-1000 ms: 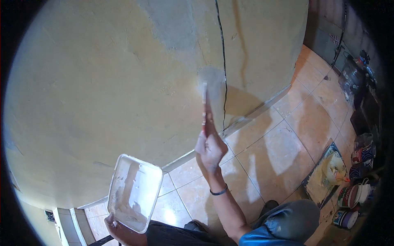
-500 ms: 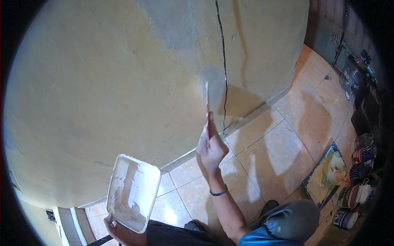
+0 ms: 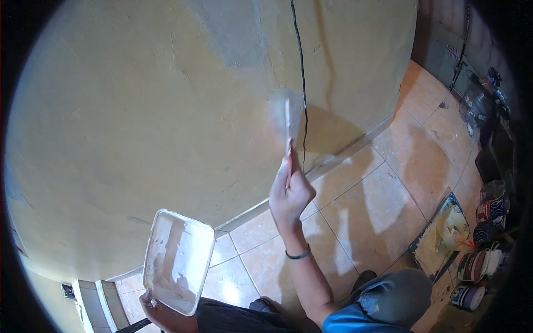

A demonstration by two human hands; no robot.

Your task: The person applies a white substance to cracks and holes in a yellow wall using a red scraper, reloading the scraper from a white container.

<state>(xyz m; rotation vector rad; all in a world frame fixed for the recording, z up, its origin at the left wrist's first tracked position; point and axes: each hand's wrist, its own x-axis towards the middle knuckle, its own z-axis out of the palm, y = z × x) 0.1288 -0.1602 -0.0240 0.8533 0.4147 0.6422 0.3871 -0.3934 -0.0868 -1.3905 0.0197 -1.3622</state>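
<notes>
My right hand (image 3: 291,194) is closed round the red handle of a putty knife (image 3: 288,119), its pale blade pointing up and seen nearly edge-on. The blade lies over a grey patch (image 3: 277,105) on the yellowish wall (image 3: 139,111), just left of a black cable; whether it touches the wall I cannot tell. At the lower left, my left hand (image 3: 158,311) grips the lower end of a white rectangular tub (image 3: 191,266), held tilted with its inside showing. Pale smears of filler coat the tub's inside.
A black cable (image 3: 302,72) runs down the wall to the baseboard. On the tiled floor (image 3: 372,205) at the right lie a smeared board (image 3: 441,238) and several paint cans (image 3: 469,297). My knee (image 3: 397,299) juts in at the lower right.
My right hand and the putty knife have shifted slightly right and up along the wall. The tub in my left hand has moved a little left.
</notes>
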